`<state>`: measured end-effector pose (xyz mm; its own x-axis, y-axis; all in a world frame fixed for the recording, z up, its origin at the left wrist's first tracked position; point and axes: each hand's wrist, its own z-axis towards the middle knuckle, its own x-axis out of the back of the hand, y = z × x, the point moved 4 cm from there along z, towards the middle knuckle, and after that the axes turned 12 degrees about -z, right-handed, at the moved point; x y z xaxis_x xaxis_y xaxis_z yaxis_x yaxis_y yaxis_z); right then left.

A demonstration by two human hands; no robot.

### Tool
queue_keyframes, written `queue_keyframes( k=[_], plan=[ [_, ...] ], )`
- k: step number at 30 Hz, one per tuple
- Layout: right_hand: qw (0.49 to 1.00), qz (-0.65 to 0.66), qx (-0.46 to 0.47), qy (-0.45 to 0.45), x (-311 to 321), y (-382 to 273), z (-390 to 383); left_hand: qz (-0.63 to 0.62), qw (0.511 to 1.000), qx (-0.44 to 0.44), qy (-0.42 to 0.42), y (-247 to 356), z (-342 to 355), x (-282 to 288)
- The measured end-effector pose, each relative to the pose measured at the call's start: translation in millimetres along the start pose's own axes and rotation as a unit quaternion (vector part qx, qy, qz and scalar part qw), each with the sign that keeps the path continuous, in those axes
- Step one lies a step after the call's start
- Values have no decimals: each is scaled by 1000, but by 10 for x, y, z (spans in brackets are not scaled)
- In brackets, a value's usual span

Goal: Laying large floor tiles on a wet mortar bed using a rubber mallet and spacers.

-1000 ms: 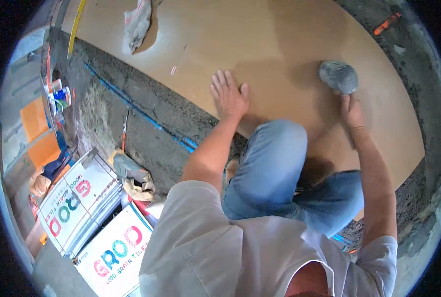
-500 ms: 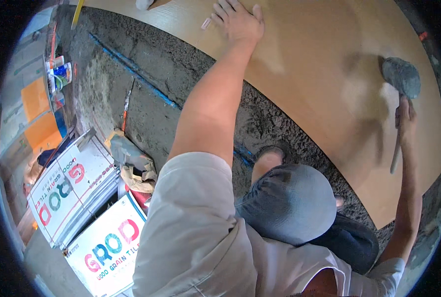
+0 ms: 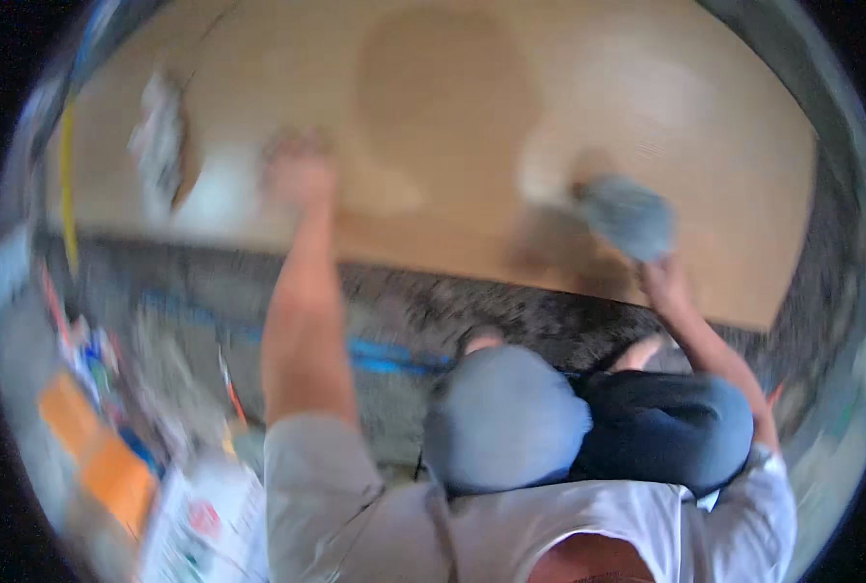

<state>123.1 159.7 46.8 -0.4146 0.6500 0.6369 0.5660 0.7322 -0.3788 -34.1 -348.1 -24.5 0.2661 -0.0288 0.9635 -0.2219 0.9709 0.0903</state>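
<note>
A person in a pale T-shirt and jeans is crouching at the near edge of a large, glossy tan tile slab (image 3: 433,209), which is lying flat and filling most of the upper view. The right hand (image 3: 661,280) is gripping a mallet (image 3: 630,216) close to its bulky grey head, with the fingers closing around the handle; most of that handle is being hidden by the hand. The mallet head is showing over the right part of the slab, and a dark shadow is falling just to its left. Blur is making it impossible to tell whether the head is touching the surface.

The left hand (image 3: 302,173) is reaching well to the left, lying open and empty on the slab, though its fingers are blurring. Just beyond it, a crumpled whitish cloth (image 3: 159,141) is resting on the slab, and a yellow strip (image 3: 67,180) is crossing the left end.

Dark, rough mortar (image 3: 433,303) is running along the near edge, between the slab and the person's knees. Behind it, a blue line (image 3: 384,360) is stretching across the grey floor. At lower left, orange sheets (image 3: 112,481) are lying near a white printed carton (image 3: 204,530).
</note>
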Motion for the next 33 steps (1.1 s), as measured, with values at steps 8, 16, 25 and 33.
queue_keyframes(
  k=[8, 16, 25, 33],
  plan=[
    [981, 50, 168, 84, 388, -170, -214, 164, 984, -47, -50, -807, 192, 103],
    [957, 266, 119, 2, 125, 262, -169, -140, 947, -261, -122, 2521, 333, 216],
    [913, 362, -32, 186, 440, 1514, -523, -194, 736, -606, -232, 6945, -1079, -69],
    [850, 453, -148, 226, 1360, 2134, -609, -186, 766, -577, -216, 7519, -1440, -51]
  ],
)
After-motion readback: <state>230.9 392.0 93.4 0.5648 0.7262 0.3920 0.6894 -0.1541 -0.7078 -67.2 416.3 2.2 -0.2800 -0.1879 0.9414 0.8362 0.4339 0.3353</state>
